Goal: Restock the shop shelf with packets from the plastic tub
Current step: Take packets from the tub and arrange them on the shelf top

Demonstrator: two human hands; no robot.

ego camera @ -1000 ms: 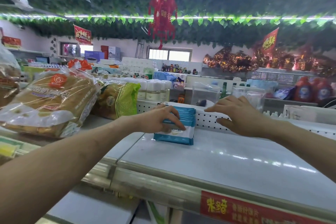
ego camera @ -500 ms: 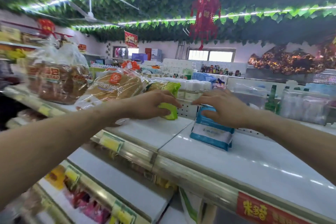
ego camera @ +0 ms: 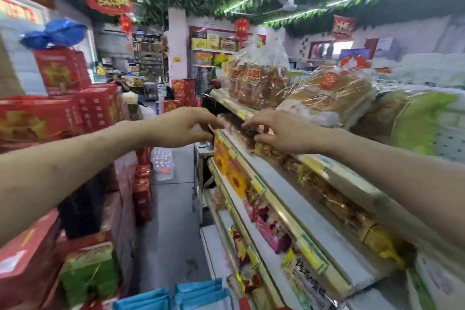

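Both my hands hover in mid-air beside the shop shelf [ego camera: 297, 199], and neither holds anything. My left hand [ego camera: 181, 126] has loosely curled fingers over the aisle. Just in front of the top shelf's edge, my right hand [ego camera: 279, 133] has its fingers spread and relaxed. Several blue packets [ego camera: 176, 294] lie at the bottom edge of the view; the tub around them is not visible. The blue packet I set on the top shelf is out of view.
Bagged bread loaves [ego camera: 327, 98] and a green bag [ego camera: 412, 121] fill the top shelf on the right. Lower shelves hold snack packets [ego camera: 271, 231]. Red gift boxes [ego camera: 63, 106] are stacked high on the left. A narrow grey aisle [ego camera: 171, 221] runs between them.
Both hands have let go of the blue packet and come off the top shelf. The view has swung left and down, so the aisle and the lower shelves now show.
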